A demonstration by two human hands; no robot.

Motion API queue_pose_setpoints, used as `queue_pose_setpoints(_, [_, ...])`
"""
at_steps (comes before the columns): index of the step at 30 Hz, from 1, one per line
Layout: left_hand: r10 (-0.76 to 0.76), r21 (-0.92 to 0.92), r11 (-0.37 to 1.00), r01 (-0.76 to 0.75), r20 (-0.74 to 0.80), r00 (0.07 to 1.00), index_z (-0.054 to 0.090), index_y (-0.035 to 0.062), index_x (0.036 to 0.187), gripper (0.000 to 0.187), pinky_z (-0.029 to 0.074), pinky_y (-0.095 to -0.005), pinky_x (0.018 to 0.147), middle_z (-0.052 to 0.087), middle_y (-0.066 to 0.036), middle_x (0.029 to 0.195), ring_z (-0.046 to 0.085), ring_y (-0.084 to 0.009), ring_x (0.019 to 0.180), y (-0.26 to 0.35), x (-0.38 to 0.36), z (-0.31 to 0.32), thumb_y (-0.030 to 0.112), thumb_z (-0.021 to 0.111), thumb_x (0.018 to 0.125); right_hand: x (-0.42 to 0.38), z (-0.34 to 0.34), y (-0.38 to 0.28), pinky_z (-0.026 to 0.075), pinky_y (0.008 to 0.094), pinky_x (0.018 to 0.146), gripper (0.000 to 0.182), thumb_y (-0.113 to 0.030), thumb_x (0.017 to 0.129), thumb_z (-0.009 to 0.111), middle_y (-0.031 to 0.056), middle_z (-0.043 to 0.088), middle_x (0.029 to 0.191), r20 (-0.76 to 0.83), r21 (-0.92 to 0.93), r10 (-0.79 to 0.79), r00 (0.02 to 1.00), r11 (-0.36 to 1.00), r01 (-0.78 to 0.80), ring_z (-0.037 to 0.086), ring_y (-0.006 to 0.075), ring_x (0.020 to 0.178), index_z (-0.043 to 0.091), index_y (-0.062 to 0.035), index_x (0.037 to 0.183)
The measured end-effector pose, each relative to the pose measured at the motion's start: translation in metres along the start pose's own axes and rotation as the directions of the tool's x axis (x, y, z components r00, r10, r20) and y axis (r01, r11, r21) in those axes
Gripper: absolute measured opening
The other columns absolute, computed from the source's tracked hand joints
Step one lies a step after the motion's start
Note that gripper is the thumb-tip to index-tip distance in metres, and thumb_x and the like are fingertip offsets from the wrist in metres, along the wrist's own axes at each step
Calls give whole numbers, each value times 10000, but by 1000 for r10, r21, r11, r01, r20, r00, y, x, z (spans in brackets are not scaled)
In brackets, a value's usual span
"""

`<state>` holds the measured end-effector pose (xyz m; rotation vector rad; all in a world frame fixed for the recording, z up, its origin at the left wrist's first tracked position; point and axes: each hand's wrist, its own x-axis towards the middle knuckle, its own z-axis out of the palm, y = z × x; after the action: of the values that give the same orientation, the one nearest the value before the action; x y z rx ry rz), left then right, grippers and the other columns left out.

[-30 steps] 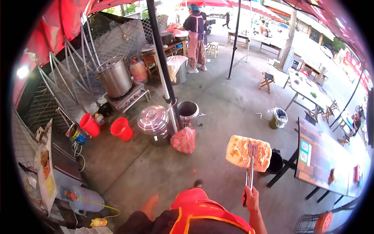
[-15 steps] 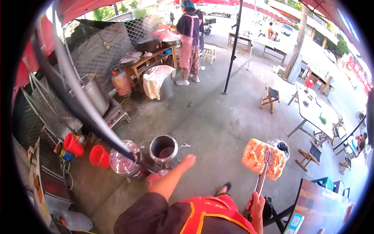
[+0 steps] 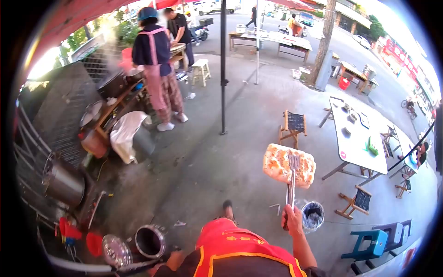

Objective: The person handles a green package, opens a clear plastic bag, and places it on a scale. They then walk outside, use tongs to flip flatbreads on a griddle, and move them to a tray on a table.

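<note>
My right hand is closed round the handle of metal tongs, held out in front of me. The tongs grip a thick rectangular flatbread, browned in patches, with a slotted jaw over its upper face. The other jaw is hidden beneath the bread. Low at the frame's edge hangs my left hand, close to a steel pot; its fingers are too blurred and cut off to make out. A red apron covers my front.
A lined bin stands on the floor beside my right hand. Folding stools surround a white table at right. A person in a pink apron stands at the steaming stove counter; a black pole rises ahead.
I have stepped forward, so the steel pot and red buckets now lie lower left. The flatbread stays in the tongs, while my left hand has dropped to the frame's bottom edge.
</note>
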<state>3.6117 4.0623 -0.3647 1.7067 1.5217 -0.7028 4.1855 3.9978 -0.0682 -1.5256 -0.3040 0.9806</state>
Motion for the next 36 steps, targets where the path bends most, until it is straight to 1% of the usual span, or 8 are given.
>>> queue_pose_setpoints(9, [543, 611, 751, -249, -358, 760, 610, 74, 768, 215, 455, -378, 519, 529, -100, 652, 515, -236, 561, 219, 280, -310, 249, 509, 841, 336, 45, -134, 317, 233, 310, 260, -261, 925, 493, 3, 467, 531, -77, -25, 19, 997, 999, -21, 436, 98, 359, 479, -61, 759])
queue_pose_setpoints(10, [542, 560, 780, -279, -382, 749, 604, 76, 766, 191, 452, -376, 509, 519, -97, 649, 506, -230, 555, 271, 329, -369, 234, 522, 835, 365, 46, -154, 319, 231, 312, 243, -248, 923, 491, 2, 469, 544, -66, -24, 43, 997, 999, -45, 440, 99, 364, 488, -60, 769])
queue_pose_setpoints(12, [-36, -692, 720, -42, -97, 995, 496, 70, 614, 314, 377, -368, 350, 522, -100, 547, 503, -212, 422, 416, 456, -490, 264, 470, 859, 429, 47, -175, 311, 231, 313, 284, -273, 921, 493, 3, 460, 507, -117, -8, 27, 993, 1000, -28, 426, 97, 350, 468, -61, 734])
queue_pose_setpoints(20, [365, -589, 615, -524, -377, 851, 513, 74, 761, 242, 307, -239, 350, 540, -20, 657, 451, -88, 459, 844, 571, -719, 268, 529, 906, 714, 26, -237, 310, 237, 319, 299, -297, 918, 496, -4, 451, 515, -127, -5, 52, 991, 999, -53, 422, 82, 366, 463, -75, 721])
queue_pose_setpoints(25, [82, -615, 787, 57, 195, 977, 606, 51, 824, 295, 439, -413, 448, 591, -125, 662, 602, -234, 579, 788, 722, -696, 315, 500, 900, 902, 37, -325, 318, 228, 337, 287, -302, 927, 474, -6, 468, 531, -116, 36, 51, 992, 998, -47, 434, 86, 376, 473, -87, 737])
queue_pose_setpoints(27, [647, 497, 634, -593, 80, 759, 619, 56, 874, 167, 491, -454, 611, 623, -220, 789, 613, -381, 712, 741, 759, -683, 178, 509, 847, 977, 38, -354, 317, 223, 335, 286, -299, 926, 476, -5, 463, 526, -109, 52, 36, 993, 998, -31, 433, 84, 373, 474, -84, 737])
queue_pose_setpoints(32, [480, 472, 787, -397, -63, 875, 615, 49, 881, 153, 496, -469, 633, 621, -234, 812, 609, -394, 727, 785, 831, -759, 149, 537, 796, 1171, 39, -413, 329, 234, 353, 289, -269, 924, 489, 0, 462, 515, -174, 22, -19, 985, 999, 24, 430, 91, 377, 477, -62, 723])
queue_pose_setpoints(36, [672, 444, 718, -536, -243, 700, 593, 23, 888, 179, 502, -465, 639, 621, -237, 805, 608, -397, 716, 881, 948, -862, 126, 564, 745, 1306, 50, -460, 353, 233, 356, 242, -242, 920, 500, 8, 480, 561, -220, 115, 13, 975, 993, 12, 432, 91, 390, 494, -44, 781])
